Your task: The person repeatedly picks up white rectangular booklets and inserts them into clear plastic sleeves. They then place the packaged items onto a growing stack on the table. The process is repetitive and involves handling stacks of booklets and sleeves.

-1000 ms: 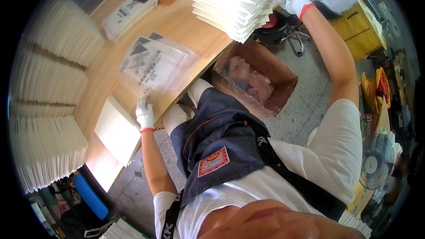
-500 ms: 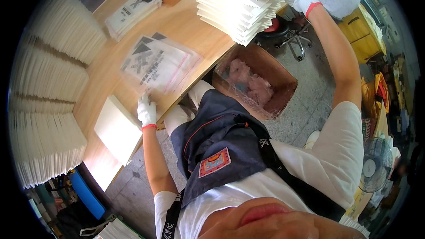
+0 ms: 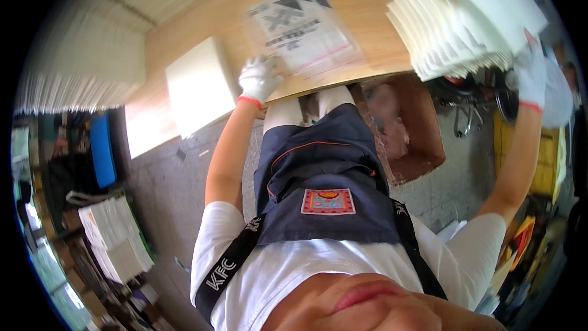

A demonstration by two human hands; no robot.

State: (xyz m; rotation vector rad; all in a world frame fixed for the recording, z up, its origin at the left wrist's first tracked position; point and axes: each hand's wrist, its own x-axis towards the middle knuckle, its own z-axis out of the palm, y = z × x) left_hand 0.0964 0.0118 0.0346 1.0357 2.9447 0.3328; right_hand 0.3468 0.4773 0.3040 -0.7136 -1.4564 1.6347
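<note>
My right hand [image 3: 531, 76], in a white glove with a red cuff, is at the right edge of a tall fanned stack of white booklets [image 3: 453, 21]. Its bare thumb tip lies against the top booklet, with the fingers closed at the edge and partly hidden. My left hand [image 3: 260, 78], gloved the same way, rests at the table's front edge with fingers loosely bent and apart. Just beyond it lie clear printed plastic bags [image 3: 306, 34], overlapping flat. To its left is a low white stack [image 3: 199, 86].
Rows of stacked white booklets [image 3: 79, 55] line the left side of the wooden table [image 3: 361, 0]. Under the right edge stands an open cardboard box [image 3: 422, 138] with pinkish plastic inside. A wheeled chair [image 3: 468, 119] and a yellow container [image 3: 545, 159] are at the right.
My view has swung rightward, shifting the table in the picture. My right hand stays at the stack's edge. My left hand has moved in beside the plastic bags, its fingers more bent.
</note>
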